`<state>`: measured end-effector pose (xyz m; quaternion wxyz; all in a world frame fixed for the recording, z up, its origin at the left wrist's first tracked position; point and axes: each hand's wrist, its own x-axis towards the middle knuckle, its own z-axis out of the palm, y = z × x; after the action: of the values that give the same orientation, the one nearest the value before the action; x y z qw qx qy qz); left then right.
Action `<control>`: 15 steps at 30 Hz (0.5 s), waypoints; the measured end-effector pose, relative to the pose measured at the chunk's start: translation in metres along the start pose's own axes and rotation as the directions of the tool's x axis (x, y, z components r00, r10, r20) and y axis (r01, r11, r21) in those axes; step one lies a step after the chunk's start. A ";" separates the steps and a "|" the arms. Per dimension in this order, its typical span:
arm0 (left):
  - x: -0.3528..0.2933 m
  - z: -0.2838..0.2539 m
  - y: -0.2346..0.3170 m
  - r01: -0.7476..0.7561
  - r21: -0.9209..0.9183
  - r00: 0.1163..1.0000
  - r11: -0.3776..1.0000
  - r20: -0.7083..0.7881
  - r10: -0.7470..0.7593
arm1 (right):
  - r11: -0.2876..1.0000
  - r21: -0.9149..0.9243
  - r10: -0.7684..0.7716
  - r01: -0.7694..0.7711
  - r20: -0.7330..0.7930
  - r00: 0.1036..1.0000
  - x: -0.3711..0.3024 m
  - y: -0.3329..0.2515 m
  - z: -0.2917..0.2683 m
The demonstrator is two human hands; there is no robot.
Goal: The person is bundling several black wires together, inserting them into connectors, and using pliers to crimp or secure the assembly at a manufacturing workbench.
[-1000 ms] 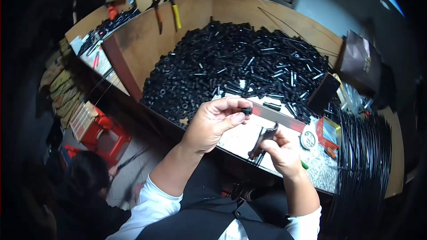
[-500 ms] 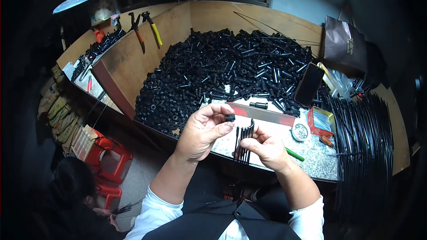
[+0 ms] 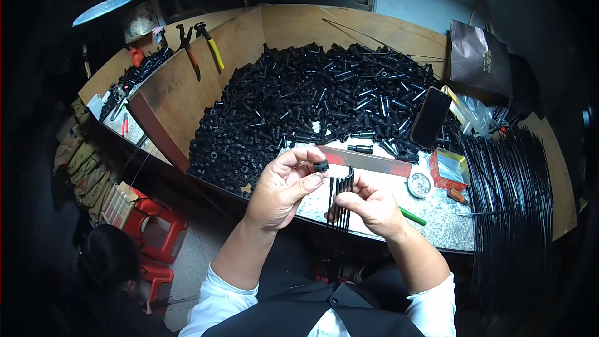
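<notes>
Between the thumb and fingers of my left hand [image 3: 281, 190] is a short black cylindrical part [image 3: 321, 166], its end turned up. Closed around several thin black rods [image 3: 340, 196], my right hand [image 3: 368, 206] keeps them side by side and roughly upright, just right of the left fingertips. The rods and the cylindrical part appear slightly apart. Behind both hands, a large heap of black tubular parts [image 3: 312, 93] covers much of the bench.
A reddish-grey bar [image 3: 368, 161] lies behind my hands. To the right are a round dish [image 3: 420, 184], a red box [image 3: 450, 171], a phone [image 3: 432, 117] and a thick sheaf of black rods [image 3: 511, 193]. Pliers [image 3: 213, 45] hang on the wooden partition. A person [image 3: 109, 256] sits lower left beside red stools [image 3: 159, 224].
My hands keep the same grips with barely any movement. The whole view has shifted slightly. At lower left, the other person's head and hands have moved a little.
</notes>
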<state>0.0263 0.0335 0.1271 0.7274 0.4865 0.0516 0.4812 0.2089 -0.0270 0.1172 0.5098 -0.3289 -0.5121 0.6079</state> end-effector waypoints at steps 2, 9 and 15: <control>0.000 0.000 -0.001 -0.006 0.018 1.000 1.000 -0.005 0.006 | 1.000 -0.001 -0.007 0.007 -0.009 1.000 0.001 0.002 -0.001; 0.003 0.004 0.002 0.011 0.063 1.000 0.998 0.011 -0.012 | 1.000 0.018 0.010 -0.009 -0.026 1.000 0.002 -0.001 0.002; 0.002 0.010 0.006 0.014 0.125 0.999 0.992 0.047 -0.020 | 1.000 0.011 -0.016 0.016 -0.002 1.000 0.004 -0.002 0.002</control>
<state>0.0287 0.0285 0.1376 0.7008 0.5418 0.0681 0.4590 0.2070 -0.0234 0.1205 0.5172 -0.3225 -0.5107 0.6063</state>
